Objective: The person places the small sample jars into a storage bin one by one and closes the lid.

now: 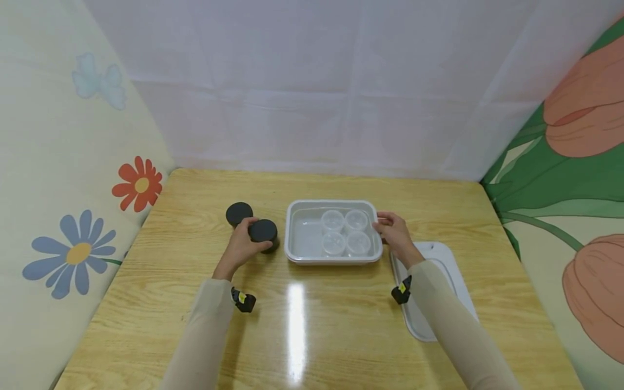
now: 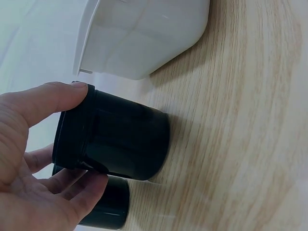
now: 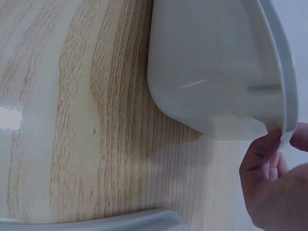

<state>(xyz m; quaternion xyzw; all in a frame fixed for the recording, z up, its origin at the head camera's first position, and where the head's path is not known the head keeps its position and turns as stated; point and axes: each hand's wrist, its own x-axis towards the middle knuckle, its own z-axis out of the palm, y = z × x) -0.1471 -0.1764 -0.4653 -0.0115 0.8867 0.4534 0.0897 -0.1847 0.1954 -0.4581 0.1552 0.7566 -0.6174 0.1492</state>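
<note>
Between thumb and fingers my left hand [image 1: 242,242] grips a black lidded jar [image 2: 125,134] around its lid, left of the white tub. A second black jar [image 1: 239,213] stands just behind it, partly covered by the hand in the left wrist view. My right hand [image 1: 395,234] pinches the right rim of the white rectangular tub [image 1: 304,258], thumb on top and fingers curled beneath the edge. Inside the tub, several small clear round cups [image 1: 333,244] with lids sit grouped in its right half.
A white rectangular lid [image 1: 424,319] lies flat on the wooden table [image 1: 341,336], to the right under my right forearm. White cloth [image 1: 302,108] hangs behind the table, with flower-printed cloth [image 1: 551,216] at the sides.
</note>
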